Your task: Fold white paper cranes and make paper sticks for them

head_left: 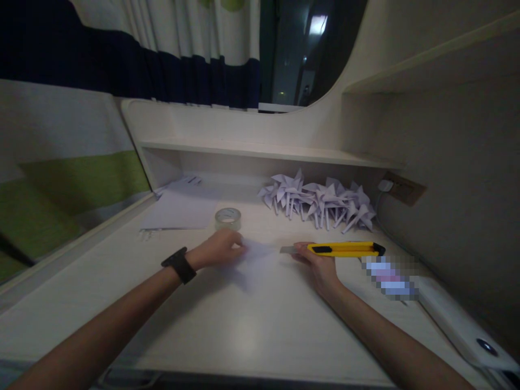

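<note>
My right hand (319,268) grips a yellow box cutter (345,249) near its front end, with the grey blade out and pointing left. My left hand (219,248), a black watch on its wrist, has its fingers pinched at the edge of a white piece of paper (260,257). That paper is smeared by motion, and its exact shape cannot be made out. A roll of clear tape (228,218) stands on the desk just behind my left hand.
Several white paper pinwheels (320,200) lie heaped at the back right. A stack of white paper (179,208) rests at the back left. On the right are a blurred-out phone (390,277), a long white case (459,322) and a plugged-in charger (385,185). A shelf (260,149) spans the back.
</note>
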### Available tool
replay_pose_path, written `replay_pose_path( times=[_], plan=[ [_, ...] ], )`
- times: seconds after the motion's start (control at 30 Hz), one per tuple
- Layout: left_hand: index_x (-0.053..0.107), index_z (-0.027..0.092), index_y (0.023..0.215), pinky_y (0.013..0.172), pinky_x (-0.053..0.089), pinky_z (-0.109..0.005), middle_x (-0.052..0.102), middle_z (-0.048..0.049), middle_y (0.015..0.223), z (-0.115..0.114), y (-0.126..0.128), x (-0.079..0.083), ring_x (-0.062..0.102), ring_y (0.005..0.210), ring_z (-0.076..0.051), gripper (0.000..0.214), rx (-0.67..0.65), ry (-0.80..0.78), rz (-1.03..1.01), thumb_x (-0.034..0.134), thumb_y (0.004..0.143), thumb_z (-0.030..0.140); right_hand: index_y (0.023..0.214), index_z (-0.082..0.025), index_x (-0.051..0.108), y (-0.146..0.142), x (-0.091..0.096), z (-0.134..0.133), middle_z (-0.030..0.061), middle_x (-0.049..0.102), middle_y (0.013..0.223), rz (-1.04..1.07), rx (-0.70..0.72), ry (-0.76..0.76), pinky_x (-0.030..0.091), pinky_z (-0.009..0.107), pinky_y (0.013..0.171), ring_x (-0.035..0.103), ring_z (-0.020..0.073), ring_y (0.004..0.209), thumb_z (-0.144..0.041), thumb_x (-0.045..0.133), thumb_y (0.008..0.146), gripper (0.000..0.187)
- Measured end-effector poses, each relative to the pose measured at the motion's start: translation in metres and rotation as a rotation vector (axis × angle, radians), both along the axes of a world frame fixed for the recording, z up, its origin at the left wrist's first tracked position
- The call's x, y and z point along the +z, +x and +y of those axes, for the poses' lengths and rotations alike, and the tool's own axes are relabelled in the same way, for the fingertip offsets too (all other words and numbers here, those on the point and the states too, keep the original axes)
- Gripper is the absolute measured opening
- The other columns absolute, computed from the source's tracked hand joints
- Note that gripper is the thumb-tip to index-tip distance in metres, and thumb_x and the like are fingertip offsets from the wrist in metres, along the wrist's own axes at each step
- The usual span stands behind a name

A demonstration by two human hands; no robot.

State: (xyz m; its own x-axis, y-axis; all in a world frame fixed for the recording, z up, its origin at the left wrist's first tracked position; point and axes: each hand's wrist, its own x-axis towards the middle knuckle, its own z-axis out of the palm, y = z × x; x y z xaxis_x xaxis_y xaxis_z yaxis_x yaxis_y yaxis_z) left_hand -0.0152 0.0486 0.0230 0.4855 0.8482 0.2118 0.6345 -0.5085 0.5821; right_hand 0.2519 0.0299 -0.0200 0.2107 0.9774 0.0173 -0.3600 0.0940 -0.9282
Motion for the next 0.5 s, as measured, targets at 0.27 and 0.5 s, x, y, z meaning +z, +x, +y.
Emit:
replay_pose_path(
  times=[0.27,0.5],
  plan=[
    [0.059,0.017,0.071,0.062,0.038,-0.027,0.061,-0.0026,0.070,-0.008,0.024,-0.012,0.053,0.065,-0.017,0.031,0.140,0.040,-0.264,0.045,0.090,0.038,0.075,-0.020,0.073,-0.007,0.021,-0.033,0.0034,0.073,0.076,-0.103,0.193,0.263,0.057,0.039,0.079,0.069,0.0219,0.077,-0.036,0.080,0.065,0.020],
    [0.065,0.013,0.080,0.066,0.044,-0.028,0.067,-0.0067,0.079,-0.015,0.042,-0.032,0.059,0.076,-0.021,0.028,0.009,-0.513,-0.800,0.058,0.083,0.040,0.083,-0.021,0.075,-0.008,0.015,-0.034,0.0076,0.075,0.091,-0.468,0.354,0.245,0.054,0.037,0.083,0.069,0.0237,0.086,-0.039,0.072,0.075,0.020]
  ],
)
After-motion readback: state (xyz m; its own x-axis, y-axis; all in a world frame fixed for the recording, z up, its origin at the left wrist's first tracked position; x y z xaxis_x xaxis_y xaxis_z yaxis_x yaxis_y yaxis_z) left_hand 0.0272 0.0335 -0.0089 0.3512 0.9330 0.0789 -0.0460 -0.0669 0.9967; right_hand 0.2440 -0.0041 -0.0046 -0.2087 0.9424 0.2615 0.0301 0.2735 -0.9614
